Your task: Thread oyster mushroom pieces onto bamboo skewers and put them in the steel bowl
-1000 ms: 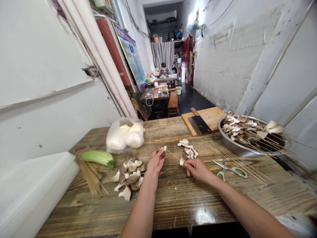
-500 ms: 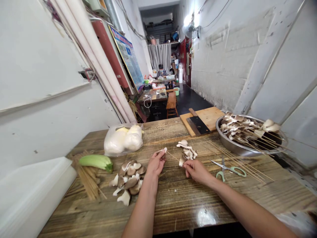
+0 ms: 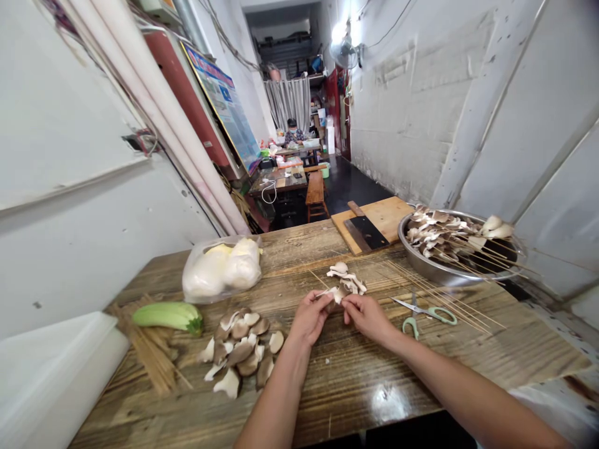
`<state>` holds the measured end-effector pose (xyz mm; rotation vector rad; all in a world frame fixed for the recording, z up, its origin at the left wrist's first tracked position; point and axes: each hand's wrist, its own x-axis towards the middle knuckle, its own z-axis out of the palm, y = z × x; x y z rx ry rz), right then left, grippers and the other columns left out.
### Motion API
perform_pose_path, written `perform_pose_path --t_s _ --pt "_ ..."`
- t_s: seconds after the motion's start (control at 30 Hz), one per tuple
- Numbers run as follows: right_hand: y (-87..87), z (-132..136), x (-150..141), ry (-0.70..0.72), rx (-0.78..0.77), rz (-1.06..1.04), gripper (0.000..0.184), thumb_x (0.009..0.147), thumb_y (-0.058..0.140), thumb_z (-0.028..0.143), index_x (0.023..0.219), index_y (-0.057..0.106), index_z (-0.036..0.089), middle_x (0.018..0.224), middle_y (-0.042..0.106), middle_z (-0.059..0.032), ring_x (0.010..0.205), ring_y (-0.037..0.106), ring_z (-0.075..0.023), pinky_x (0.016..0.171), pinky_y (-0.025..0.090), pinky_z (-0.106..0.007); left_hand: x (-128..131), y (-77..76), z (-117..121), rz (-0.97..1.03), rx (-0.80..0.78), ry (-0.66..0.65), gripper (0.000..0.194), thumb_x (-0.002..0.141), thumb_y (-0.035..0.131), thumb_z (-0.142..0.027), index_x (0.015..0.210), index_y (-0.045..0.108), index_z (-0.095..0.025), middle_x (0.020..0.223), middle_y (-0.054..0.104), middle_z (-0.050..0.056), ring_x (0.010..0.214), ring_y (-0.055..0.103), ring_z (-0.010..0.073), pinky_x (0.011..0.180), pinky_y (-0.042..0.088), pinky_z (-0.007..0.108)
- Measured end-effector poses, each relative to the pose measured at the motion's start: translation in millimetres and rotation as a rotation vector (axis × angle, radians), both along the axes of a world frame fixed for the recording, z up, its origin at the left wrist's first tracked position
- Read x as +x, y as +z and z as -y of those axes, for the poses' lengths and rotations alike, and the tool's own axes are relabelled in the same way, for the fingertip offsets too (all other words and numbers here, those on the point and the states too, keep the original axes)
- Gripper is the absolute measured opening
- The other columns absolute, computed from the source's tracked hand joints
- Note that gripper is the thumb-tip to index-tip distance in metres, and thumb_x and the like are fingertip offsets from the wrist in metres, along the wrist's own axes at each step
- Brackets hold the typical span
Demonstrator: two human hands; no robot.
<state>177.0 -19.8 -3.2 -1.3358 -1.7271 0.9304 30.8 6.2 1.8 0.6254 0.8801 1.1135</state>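
My left hand (image 3: 312, 317) is closed, fingertips pinching a pale oyster mushroom piece (image 3: 336, 294). A thin bamboo skewer (image 3: 319, 279) sticks out beyond it to the upper left. Close beside it, my right hand (image 3: 365, 317) is closed with its fingertips at the other side of the piece, where the skewer's lower part is hidden. Just behind the fingers lies a small cluster of oyster mushrooms (image 3: 349, 279). A larger pile of loose oyster mushrooms (image 3: 243, 350) rests left of my left forearm.
Green-handled scissors (image 3: 423, 312) and loose skewers (image 3: 449, 299) lie at right. Behind them stand a steel basin (image 3: 435, 272) of skewered mushrooms and a cutting board (image 3: 386, 218) with a cleaver (image 3: 367, 232). At left are a bag (image 3: 222, 269), a green gourd (image 3: 168, 316), a skewer bundle (image 3: 150, 355) and a white box (image 3: 60, 374).
My left hand has moved right, carrying its mushroom piece along the skewer until it meets my right hand. The skewer's end now shows past the left fingers. The view has shifted slightly.
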Motion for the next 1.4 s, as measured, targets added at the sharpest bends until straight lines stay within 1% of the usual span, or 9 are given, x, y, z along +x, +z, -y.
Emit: perform_pose_path --t_s 0.13,0.27,0.4,0.6,0.77,1.0,1.07,1.2,1.4 --pt "10.0 -8.0 12.8 -0.113 -0.007 -0.111 0.038 0.086 0.039 0.039 0.058 0.054 0.018 0.052 0.056 0.0007 0.042 0.043 -0.0088 0.045 0.032 -0.020 -4.5 1.2 -3.8 -0.019 0.023 0.047 0.026 0.064 0.073 -0.024 0.087 0.063 -0.016 0.083 0.065 0.005 0.071 0.059 0.0114 0.069 0.045 0.025" --pt "23.8 -19.9 31.7 -0.327 -0.012 -0.340 0.034 0.081 0.043 0.049 0.077 0.056 0.017 0.058 0.058 -0.0004 0.034 0.035 -0.0074 0.035 0.025 -0.021 -7.4 -6.2 -9.1 -0.459 0.223 0.232 0.013 0.063 0.071 -0.018 0.076 0.068 -0.017 0.074 0.065 0.004 0.067 0.055 0.0114 0.068 0.041 0.022" --pt "25.5 -24.4 37.0 -0.355 -0.005 -0.462 0.036 0.076 0.051 0.051 0.084 0.056 0.016 0.057 0.057 0.0002 0.032 0.035 -0.0068 0.032 0.024 -0.020 3.5 -11.0 -7.2 -0.729 0.453 0.028 0.011 0.061 0.069 -0.011 0.069 0.069 -0.019 0.069 0.062 0.002 0.066 0.051 0.0136 0.070 0.039 0.025" --pt "18.7 -23.1 30.0 -0.305 0.011 -0.513 0.029 0.076 0.052 0.046 0.077 0.058 0.017 0.052 0.055 0.0034 0.030 0.034 -0.0062 0.031 0.024 -0.020 20.9 -5.3 -3.7 -1.236 0.872 -0.143 0.040 0.068 0.060 -0.008 0.106 0.061 -0.022 0.086 0.057 0.005 0.082 0.050 0.0182 0.079 0.038 0.032" --pt "13.7 -24.5 29.1 -0.320 0.078 -0.411 0.028 0.079 0.049 0.043 0.071 0.060 0.018 0.052 0.058 0.0021 0.036 0.043 -0.0087 0.036 0.032 -0.020 23.8 -5.1 -5.2 -1.329 0.954 -0.242 0.026 0.075 0.057 -0.017 0.100 0.062 -0.022 0.090 0.056 0.007 0.087 0.050 0.0195 0.077 0.038 0.031" --pt "12.7 -24.3 29.5 -0.319 0.105 -0.363 0.030 0.080 0.047 0.044 0.069 0.060 0.018 0.053 0.059 0.0008 0.042 0.049 -0.0108 0.040 0.035 -0.021 27.9 -6.1 -1.8 -1.239 0.893 -0.251 0.016 0.075 0.058 -0.026 0.088 0.067 -0.021 0.082 0.061 0.006 0.079 0.054 0.0188 0.072 0.039 0.030" --pt "13.1 -24.3 29.8 -0.328 0.106 -0.362 0.032 0.080 0.047 0.045 0.070 0.060 0.018 0.053 0.059 0.0006 0.041 0.048 -0.0106 0.040 0.035 -0.021 24.3 -7.2 -0.9 -1.092 0.791 -0.186 0.017 0.075 0.058 -0.030 0.087 0.067 -0.021 0.073 0.062 0.004 0.069 0.056 0.0167 0.069 0.040 0.029" --pt "13.6 -23.0 29.0 -0.306 0.109 -0.339 0.035 0.081 0.045 0.047 0.070 0.060 0.018 0.052 0.059 0.0003 0.039 0.045 -0.0101 0.040 0.033 -0.022 1.5 -6.9 -4.9 -0.684 0.379 -0.019 0.033 0.069 0.063 -0.040 0.092 0.063 -0.016 0.060 0.061 0.001 0.051 0.056 0.0142 0.054 0.043 0.026" --pt "14.5 -12.6 18.0 -0.157 0.123 -0.221 0.036 0.085 0.044 0.040 0.059 0.056 0.018 0.050 0.055 0.0016 0.047 0.047 -0.0105 0.049 0.035 -0.022 -41.7 0.8 -19.9 -0.313 0.241 0.207 0.041 0.061 0.071 -0.040 0.090 0.058 -0.014 0.078 0.066 0.006 0.068 0.062 0.0136 0.062 0.046 0.025"
